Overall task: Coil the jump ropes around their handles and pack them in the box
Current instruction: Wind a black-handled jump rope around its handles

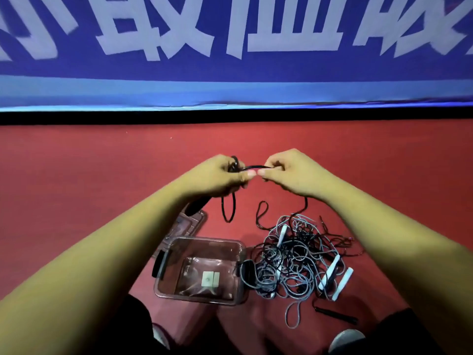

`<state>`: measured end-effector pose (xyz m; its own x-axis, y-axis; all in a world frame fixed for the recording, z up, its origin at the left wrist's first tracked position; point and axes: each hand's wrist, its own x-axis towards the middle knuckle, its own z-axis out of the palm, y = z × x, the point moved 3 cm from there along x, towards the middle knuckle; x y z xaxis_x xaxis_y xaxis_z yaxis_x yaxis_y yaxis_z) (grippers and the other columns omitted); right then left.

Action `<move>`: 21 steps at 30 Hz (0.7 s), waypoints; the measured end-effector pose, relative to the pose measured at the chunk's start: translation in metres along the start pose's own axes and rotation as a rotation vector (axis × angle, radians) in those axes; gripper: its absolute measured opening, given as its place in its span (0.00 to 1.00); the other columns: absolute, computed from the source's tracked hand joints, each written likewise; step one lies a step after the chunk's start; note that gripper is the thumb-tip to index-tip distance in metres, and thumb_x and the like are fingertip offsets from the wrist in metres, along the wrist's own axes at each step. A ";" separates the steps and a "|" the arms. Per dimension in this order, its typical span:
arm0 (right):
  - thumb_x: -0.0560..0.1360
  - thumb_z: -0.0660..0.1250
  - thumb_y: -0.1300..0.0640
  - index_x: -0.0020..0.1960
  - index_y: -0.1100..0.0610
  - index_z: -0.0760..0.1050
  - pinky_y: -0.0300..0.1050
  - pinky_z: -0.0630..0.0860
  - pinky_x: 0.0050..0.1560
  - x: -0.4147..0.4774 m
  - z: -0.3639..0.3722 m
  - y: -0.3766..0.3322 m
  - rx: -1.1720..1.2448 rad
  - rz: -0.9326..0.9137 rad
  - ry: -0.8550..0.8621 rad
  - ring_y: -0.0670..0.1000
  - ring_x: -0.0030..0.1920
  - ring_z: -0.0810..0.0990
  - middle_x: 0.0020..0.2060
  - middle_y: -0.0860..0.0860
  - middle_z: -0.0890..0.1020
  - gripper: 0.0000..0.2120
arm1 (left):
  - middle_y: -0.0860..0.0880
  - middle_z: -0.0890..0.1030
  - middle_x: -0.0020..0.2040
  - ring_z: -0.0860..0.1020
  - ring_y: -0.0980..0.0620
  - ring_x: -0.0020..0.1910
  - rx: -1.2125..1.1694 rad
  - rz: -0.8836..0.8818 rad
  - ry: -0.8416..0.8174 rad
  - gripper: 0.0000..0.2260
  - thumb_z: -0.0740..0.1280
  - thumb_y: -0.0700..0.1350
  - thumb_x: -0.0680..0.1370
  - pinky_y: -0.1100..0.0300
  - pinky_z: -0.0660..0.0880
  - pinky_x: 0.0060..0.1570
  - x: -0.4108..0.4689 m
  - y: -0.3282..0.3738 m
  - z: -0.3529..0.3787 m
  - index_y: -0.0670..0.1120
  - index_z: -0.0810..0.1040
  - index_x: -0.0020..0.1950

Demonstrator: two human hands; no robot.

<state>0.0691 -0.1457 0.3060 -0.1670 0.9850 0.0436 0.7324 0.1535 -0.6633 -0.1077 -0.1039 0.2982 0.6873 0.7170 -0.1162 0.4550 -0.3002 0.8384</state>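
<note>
— What are the hands doing?
— Both are being held up in front, close together, thumb tips almost touching. The left hand [217, 176] is gripping a black handle [195, 208] with turns of black rope [256, 166] bunched against it, and the handle's end is sticking out below the wrist. The right hand [291, 172] is pinching the same rope just beside it, so a short stretch is running taut between the two fists.
— And the remainder of that rope?
— One loop is hanging down under the left hand. A strand is dropping from under the right hand and trailing into the heap [289, 262] on the floor.
— Where is the box sitting?
— The clear box [207, 239] is standing open on the red floor [89, 175], below the hands, with a small packet [207, 279] lying in its bottom. Its lid [190, 222] is lying just behind it, partly under the left forearm.
— What is lying in the heap?
— Black and grey ropes are lying tangled together just right of the box, touching its side latch, with white handles [330, 271] poking out. A second black handle [337, 316] is lying at the heap's near edge. A blue banner [230, 67] with large white characters is hanging along the back.
</note>
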 end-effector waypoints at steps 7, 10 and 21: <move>0.81 0.63 0.57 0.42 0.63 0.75 0.37 0.73 0.36 -0.029 0.006 0.120 0.037 0.433 -0.231 0.45 0.33 0.81 0.34 0.54 0.82 0.12 | 0.54 0.67 0.24 0.61 0.59 0.18 -0.815 -0.124 0.862 0.14 0.62 0.47 0.83 0.68 0.57 0.21 -0.010 -0.041 -0.100 0.47 0.70 0.37; 0.82 0.60 0.57 0.44 0.65 0.76 0.38 0.73 0.30 -0.024 0.003 0.111 0.173 0.379 -0.101 0.52 0.28 0.79 0.28 0.54 0.75 0.14 | 0.45 0.79 0.38 0.75 0.54 0.21 -0.147 -0.361 0.879 0.08 0.62 0.47 0.82 0.63 0.69 0.27 -0.013 -0.064 -0.114 0.45 0.78 0.51; 0.77 0.69 0.55 0.40 0.57 0.80 0.37 0.63 0.28 0.003 -0.007 0.000 0.121 0.001 -0.003 0.42 0.22 0.67 0.20 0.44 0.71 0.09 | 0.53 0.72 0.27 0.65 0.56 0.22 -0.070 0.011 0.215 0.12 0.63 0.47 0.83 0.64 0.61 0.25 0.006 0.006 -0.009 0.47 0.76 0.40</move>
<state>0.0735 -0.1419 0.3112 -0.1682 0.9849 0.0407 0.6474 0.1415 -0.7489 -0.1058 -0.0958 0.3074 0.5521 0.8338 0.0031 0.4028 -0.2700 0.8746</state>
